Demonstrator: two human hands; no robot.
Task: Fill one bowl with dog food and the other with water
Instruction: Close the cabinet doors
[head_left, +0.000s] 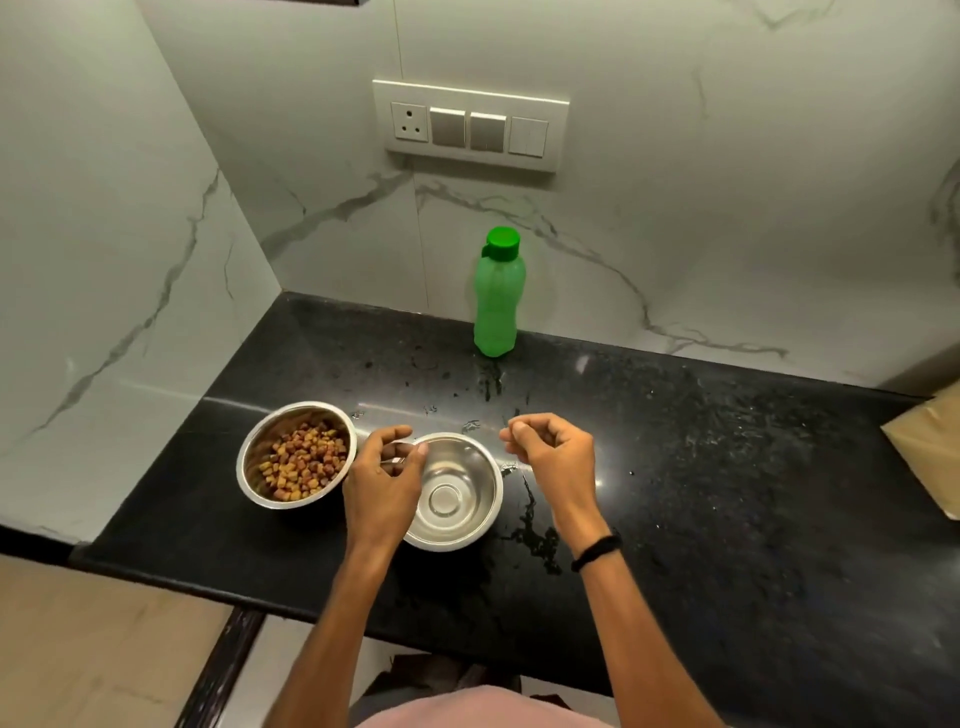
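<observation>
**Dog food served; water bowl uncertain**

On the left of the black surface (701, 467), a steel bowl (253, 470) held a heap of brown kibble (301, 460), so the food half of the task looked done. Just beside it on the right sat a second bowl (485, 470). Its shiny inside may have held clear water, but that could not be told.

The left hand (384, 475) hung over that bowl's left rim with its fingers curled. Whether it pinched the rim could not be told. The right hand (551, 451) hovered just right of the bowl, fingers loosely curled and holding nothing.

Behind the second bowl, against the marble wall, a green bottle (497, 301) stood upright and capped. If water was needed, it probably had to be fetched and opened.

Wet splashes (535, 535) lay on the surface right of the second bowl and could make it slippery. A brown paper bag (930, 447) sat at the far right edge, well clear of the bowls.
</observation>
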